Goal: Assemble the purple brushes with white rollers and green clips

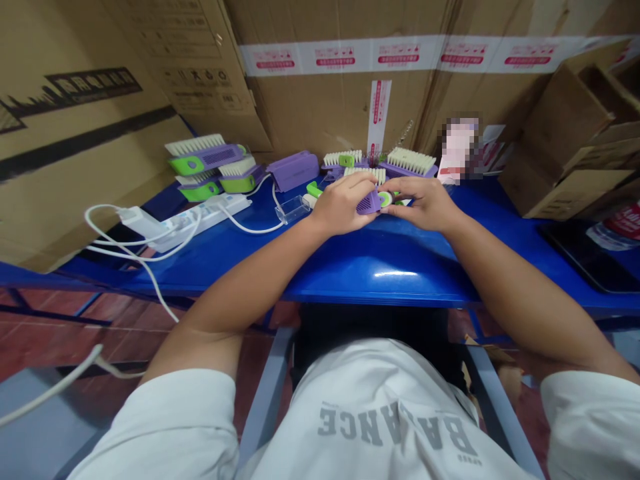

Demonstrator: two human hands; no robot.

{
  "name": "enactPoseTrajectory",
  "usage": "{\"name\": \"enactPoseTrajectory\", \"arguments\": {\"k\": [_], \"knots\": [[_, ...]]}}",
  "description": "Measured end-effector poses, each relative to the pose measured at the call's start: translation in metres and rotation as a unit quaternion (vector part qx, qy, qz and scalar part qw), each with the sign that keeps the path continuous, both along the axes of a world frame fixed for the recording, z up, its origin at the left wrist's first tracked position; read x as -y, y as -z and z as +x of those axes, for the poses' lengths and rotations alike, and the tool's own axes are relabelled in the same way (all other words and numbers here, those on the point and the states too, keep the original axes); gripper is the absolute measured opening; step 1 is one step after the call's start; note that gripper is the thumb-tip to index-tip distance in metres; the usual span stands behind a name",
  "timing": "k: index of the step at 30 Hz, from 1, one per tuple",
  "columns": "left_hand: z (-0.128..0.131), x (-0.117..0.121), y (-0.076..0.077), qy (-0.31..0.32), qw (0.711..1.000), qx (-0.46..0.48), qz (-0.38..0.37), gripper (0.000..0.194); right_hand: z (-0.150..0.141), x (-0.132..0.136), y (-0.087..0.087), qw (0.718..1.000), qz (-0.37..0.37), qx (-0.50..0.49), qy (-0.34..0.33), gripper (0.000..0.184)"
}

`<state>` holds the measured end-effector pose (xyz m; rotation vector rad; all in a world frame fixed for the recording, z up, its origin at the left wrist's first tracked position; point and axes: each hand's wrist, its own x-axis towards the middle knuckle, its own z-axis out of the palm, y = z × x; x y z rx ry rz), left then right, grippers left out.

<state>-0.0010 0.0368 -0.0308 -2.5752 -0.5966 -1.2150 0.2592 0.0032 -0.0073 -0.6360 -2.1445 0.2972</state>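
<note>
Purple piece (369,203) over blue table (340,273), between hands, lying side to side. Left hand (343,200) wraps it, fingers closed. Round green end (385,199) faces right hand (425,202); thumb, finger pinch there.

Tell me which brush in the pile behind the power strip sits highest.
The uppermost brush, white bristles facing up; the lower left brush and lower right brush both sit below its level.
</note>
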Motion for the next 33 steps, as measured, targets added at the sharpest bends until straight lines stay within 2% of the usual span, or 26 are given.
{"name": "enactPoseTrajectory", "arguments": {"k": [6, 14, 21, 33], "knots": [[0.0005, 0.0003, 0.0, -0.005, 1.0, -0.001, 0.0, 0.032, 0.0006, -0.0006, 0.0008, 1.0, 0.005, -0.001, -0.001, 0.036], [0.0008, -0.0005, 0.0012, -0.002, 1.0, -0.001, 0.003, 0.033, 0.001, -0.0001, 0.0004, 1.0, -0.016, 0.002, 0.009, 0.045], [0.0001, 0.0008, 0.0, -0.008, 1.0, -0.002, -0.016, 0.033, 0.0012, -0.0005, 0.0001, 1.0, 0.0, 0.006, 0.007, 0.045], [0.0009, 0.0031, -0.0021, -0.016, 1.0, -0.004, -0.02, 0.033, -0.0011, 0.0014, -0.0011, 1.0, -0.02, -0.005, 0.018, 0.045]]}}
